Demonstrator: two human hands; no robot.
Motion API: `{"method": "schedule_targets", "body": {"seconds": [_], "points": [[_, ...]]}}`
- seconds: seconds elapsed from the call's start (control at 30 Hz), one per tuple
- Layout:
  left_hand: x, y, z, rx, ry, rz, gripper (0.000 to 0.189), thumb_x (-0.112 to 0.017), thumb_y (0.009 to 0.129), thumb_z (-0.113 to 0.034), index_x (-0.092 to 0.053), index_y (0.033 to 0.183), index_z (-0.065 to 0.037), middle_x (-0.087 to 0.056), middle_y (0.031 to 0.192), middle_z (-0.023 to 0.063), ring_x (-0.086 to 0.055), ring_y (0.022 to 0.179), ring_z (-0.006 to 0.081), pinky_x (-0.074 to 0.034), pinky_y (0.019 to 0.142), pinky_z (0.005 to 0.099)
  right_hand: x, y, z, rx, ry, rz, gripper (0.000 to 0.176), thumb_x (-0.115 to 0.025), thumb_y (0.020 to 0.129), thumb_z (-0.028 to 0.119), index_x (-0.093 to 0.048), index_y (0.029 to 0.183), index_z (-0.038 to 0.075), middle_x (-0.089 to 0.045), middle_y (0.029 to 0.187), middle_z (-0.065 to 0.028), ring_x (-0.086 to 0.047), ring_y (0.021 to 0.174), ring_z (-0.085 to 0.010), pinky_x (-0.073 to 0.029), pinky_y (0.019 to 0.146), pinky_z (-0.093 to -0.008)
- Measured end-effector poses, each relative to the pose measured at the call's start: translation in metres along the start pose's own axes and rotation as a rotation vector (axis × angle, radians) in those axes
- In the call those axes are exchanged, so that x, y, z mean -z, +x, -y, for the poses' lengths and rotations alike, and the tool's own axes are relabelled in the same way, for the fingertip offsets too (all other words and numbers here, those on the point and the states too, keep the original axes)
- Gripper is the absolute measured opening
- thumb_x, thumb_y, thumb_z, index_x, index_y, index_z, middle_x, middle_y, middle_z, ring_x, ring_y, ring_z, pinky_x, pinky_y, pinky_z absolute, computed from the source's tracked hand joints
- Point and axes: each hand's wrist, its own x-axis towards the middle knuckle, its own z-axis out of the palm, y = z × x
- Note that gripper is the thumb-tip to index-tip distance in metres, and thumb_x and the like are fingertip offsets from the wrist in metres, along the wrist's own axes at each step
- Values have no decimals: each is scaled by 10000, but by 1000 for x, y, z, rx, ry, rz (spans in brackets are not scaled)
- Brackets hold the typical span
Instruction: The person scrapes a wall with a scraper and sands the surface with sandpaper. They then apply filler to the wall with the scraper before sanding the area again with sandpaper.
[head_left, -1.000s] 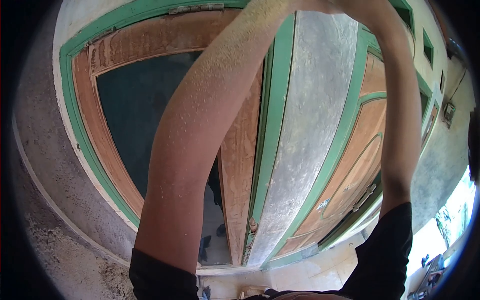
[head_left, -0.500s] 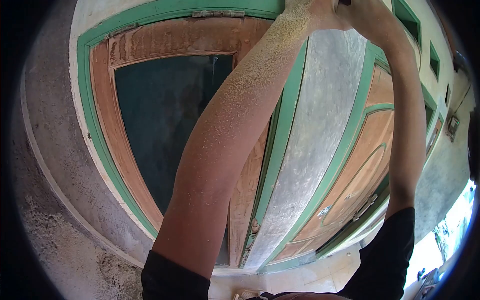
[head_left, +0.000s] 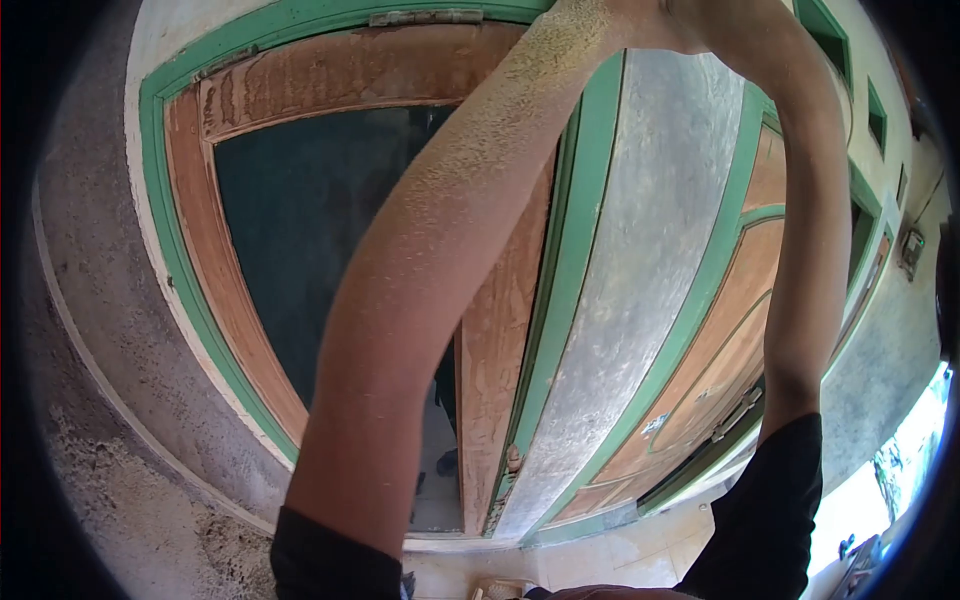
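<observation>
Both arms reach up to the top edge of the view, where my left hand (head_left: pixel 648 26) and my right hand (head_left: pixel 728 24) come together. Only the wrists and the heels of the hands show. The fingers of both lie above the frame, so I cannot see what they hold or touch. Yellowish dust like sawdust coats my left forearm, thickest near the wrist. Behind that arm is a window sash of bare brown wood (head_left: pixel 330 82) with a dark glass pane (head_left: pixel 300 210). A green frame (head_left: pixel 160 200) surrounds the sash, and a hinge (head_left: pixel 425 17) sits at its top.
A grey wall strip (head_left: pixel 655 230) stands between the sash and a panelled wooden door (head_left: pixel 690 370) in a green frame. Rough plaster wall (head_left: pixel 90 250) curves along the left. Below is a tiled floor (head_left: pixel 640 560) with a light brown object (head_left: pixel 500 588). Bright daylight enters at lower right.
The window has shifted slightly left and up in view. My left forearm has swung a little left, and both hands sit slightly higher. More of the pane's lower part shows.
</observation>
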Motion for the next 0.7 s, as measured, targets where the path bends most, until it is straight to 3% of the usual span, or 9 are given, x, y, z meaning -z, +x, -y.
{"method": "schedule_targets", "body": {"seconds": [0.07,0.13,0.23,0.33,0.7], "points": [[2,1,0,7,31,7,471,-751,667,-213,-533,1059,-70,-674,900,207,-651,893,397,-516,758,485,2,-2,3,27,-27,-80,208,-627,830,152,-627,933,-28,-647,835,-180,-631,774,-256,-509,713,-367],[-1,9,-2,-4,59,16,462,-752,666,-206,-531,1047,-65,-671,907,209,-650,899,396,-515,761,486,-5,18,-18,-14,169,82,178,-641,816,129,-639,883,-36,-648,779,-174,-622,709,-236,-501,648,-356],[-11,8,3,2,133,-25,452,-758,661,-190,-528,1025,-52,-664,917,211,-642,930,395,-510,793,475,-6,20,-29,15,296,165,163,-652,801,110,-643,841,-47,-637,712,-163,-592,634,-216,-489,594,-355],[-18,10,4,-106,193,-112,443,-760,663,-180,-527,1013,-40,-649,909,208,-627,941,391,-504,815,465,-4,26,-32,56,198,220,144,-663,780,84,-643,787,-59,-622,652,-148,-564,573,-203,-484,556,-351],[-14,6,6,-107,270,-173,336,-692,722,-36,-502,998,-13,-637,886,208,-614,930,374,-496,829,449,-13,35,-43,281,292,191,134,-667,757,48,-628,731,-78,-608,623,-147,-549,555,-185,-477,542,-348]]}}
